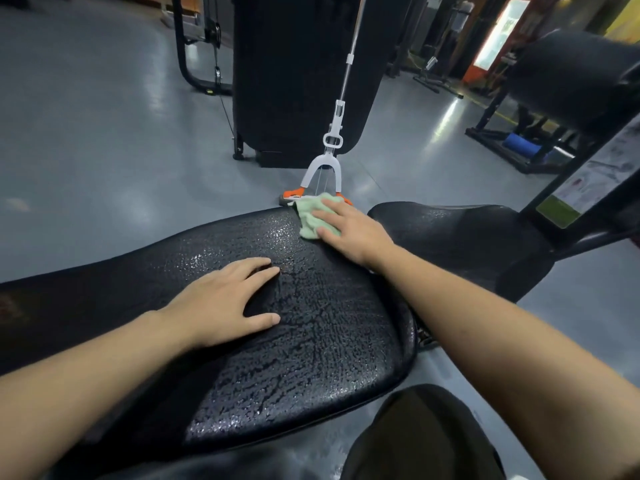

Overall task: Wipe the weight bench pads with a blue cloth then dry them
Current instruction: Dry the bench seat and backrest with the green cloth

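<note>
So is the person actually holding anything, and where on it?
The right hand presses a pale green cloth flat against the far edge of the wet bench pad, palm over its right side. The left hand rests bare on the pad.

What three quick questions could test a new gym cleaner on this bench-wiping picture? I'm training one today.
1. True or false: the cloth under the right hand is pale green.
2. Which hand lies flat on the large bench pad with nothing under it?
A. left
B. right
3. Fill in: the wet-looking pad is covered in ____.

Key
1. True.
2. A: the left hand is bare on the pad.
3. Droplets. The mop stands on the floor behind.
</note>
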`<state>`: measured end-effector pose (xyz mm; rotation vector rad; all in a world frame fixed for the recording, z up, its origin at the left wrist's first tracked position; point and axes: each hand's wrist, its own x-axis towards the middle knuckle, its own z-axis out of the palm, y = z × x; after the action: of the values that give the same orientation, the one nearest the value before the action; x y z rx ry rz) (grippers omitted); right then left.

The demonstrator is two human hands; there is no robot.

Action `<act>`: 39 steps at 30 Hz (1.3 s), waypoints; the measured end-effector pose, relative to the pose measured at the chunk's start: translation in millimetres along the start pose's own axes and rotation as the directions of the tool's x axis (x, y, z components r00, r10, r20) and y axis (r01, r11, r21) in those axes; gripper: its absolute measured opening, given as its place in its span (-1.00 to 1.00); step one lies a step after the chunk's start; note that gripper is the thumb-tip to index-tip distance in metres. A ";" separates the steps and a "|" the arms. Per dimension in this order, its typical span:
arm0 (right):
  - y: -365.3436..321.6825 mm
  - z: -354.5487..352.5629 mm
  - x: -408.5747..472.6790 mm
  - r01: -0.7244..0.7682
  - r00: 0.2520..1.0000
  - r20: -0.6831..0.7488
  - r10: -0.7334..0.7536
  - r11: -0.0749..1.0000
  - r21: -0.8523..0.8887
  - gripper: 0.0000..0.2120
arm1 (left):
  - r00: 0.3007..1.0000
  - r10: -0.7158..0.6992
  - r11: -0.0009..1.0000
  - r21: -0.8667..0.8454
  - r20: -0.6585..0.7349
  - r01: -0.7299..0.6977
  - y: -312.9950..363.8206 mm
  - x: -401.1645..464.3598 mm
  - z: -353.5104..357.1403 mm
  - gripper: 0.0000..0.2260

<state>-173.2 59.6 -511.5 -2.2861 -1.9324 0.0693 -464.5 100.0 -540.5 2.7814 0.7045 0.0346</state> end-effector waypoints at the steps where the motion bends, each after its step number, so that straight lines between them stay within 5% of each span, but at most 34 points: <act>1: -0.4 0.2 2.0 -0.013 1.000 0.004 0.013 1.000 -0.006 -0.56 | 1.000 -0.004 1.000 0.005 -0.002 0.004 1.5 1.8 -0.7 -0.09; 9: -4.4 13.3 -48.3 0.167 0.986 0.043 -0.162 0.976 -0.138 -0.34 | 0.999 -0.034 0.999 0.003 -0.002 0.034 6.1 -2.7 2.2 -0.10; 16: -26.2 12.3 -135.3 0.391 0.919 0.007 -0.393 0.910 -0.138 -0.57 | 1.000 -0.019 1.000 -0.004 -0.006 0.019 5.2 -3.2 0.1 -0.13; 30: 1.0 12.7 15.4 0.110 0.993 0.053 -0.103 0.982 -0.151 -0.37 | 0.999 -0.032 0.999 -0.032 -0.028 0.031 -26.5 -9.1 2.7 -0.25; 39: -8.0 8.2 29.0 0.058 0.998 0.029 -0.054 0.981 -0.183 -0.52 | 0.999 -0.033 0.999 -0.029 -0.040 0.032 -24.5 -10.4 2.0 -0.27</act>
<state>-177.2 90.1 -516.8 -2.3503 -2.0948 -0.0919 -484.9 115.3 -548.5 2.7485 0.7536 0.0946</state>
